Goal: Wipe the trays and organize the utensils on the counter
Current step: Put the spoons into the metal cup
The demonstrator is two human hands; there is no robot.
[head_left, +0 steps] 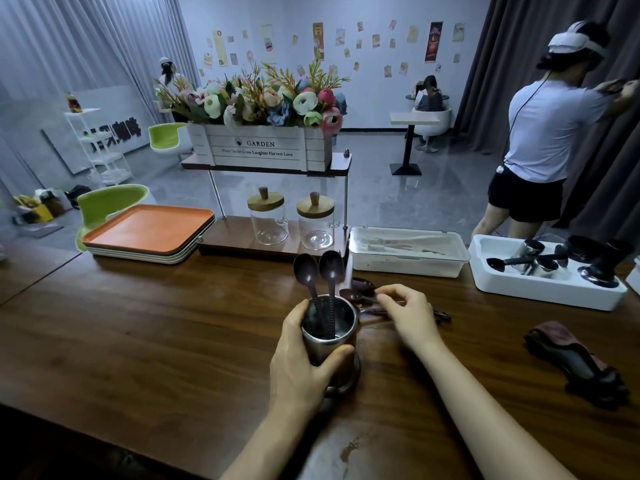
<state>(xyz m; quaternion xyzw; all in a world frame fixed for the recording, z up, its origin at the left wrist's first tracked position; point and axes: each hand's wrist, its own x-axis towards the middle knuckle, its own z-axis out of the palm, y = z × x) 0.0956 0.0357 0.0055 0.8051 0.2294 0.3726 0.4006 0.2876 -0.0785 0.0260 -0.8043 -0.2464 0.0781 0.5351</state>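
My left hand (304,362) grips a steel cup (330,336) standing on the wooden counter (138,334). Two dark brown spoons (318,271) stand in the cup, bowls up. Just right of the cup my right hand (407,313) pinches the handle of another brown spoon (353,295) from a small pile of spoons (363,284) lying on the counter. A stack of trays (149,233), the top one orange, sits at the back left. A dark cloth (575,358) lies crumpled at the right.
Behind the cup a wooden stand holds two lidded glass jars (291,220) and a flower box (259,147). A lidded white container (408,251) and a white bin (547,271) with steel cups and dark utensils stand at the back right. A person stands beyond the counter.
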